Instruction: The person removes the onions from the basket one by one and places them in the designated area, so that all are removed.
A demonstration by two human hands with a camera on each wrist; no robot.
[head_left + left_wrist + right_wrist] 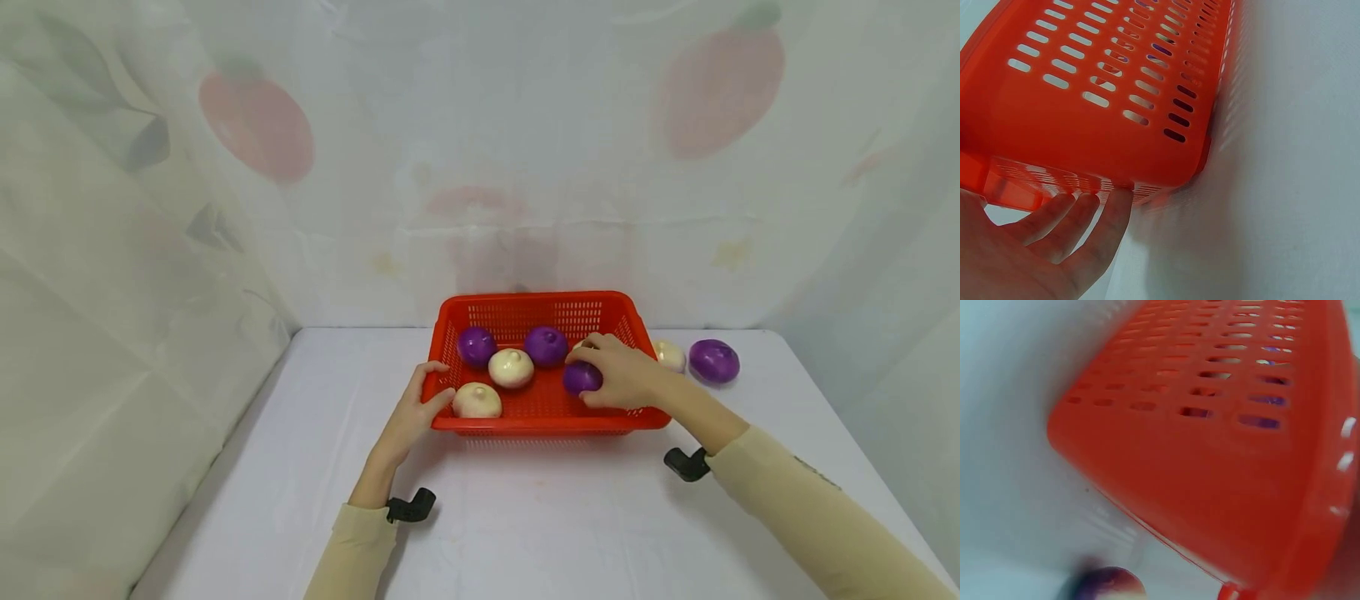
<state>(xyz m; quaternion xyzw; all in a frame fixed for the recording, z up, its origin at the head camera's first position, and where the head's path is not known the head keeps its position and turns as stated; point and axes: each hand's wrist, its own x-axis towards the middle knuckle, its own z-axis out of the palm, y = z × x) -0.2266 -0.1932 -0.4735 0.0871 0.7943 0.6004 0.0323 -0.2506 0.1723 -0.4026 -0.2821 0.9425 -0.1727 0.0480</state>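
A red plastic basket with slotted walls stands on the table, onions inside it. My left hand grips its left end, thumb over the rim; in the left wrist view the fingers press on the outer wall. Over the basket's right part, my right hand holds a purple onion between thumb and fingers. Behind those fingers a pale onion is mostly hidden. Two purple onions, one at the back left and one at the back middle, lie near a white onion. Another white onion sits at the front left.
Outside the basket, to its right, lie a white onion, partly covered by the right arm, and a purple onion. A white cloth covers the table. A printed curtain hangs behind it and along both sides.
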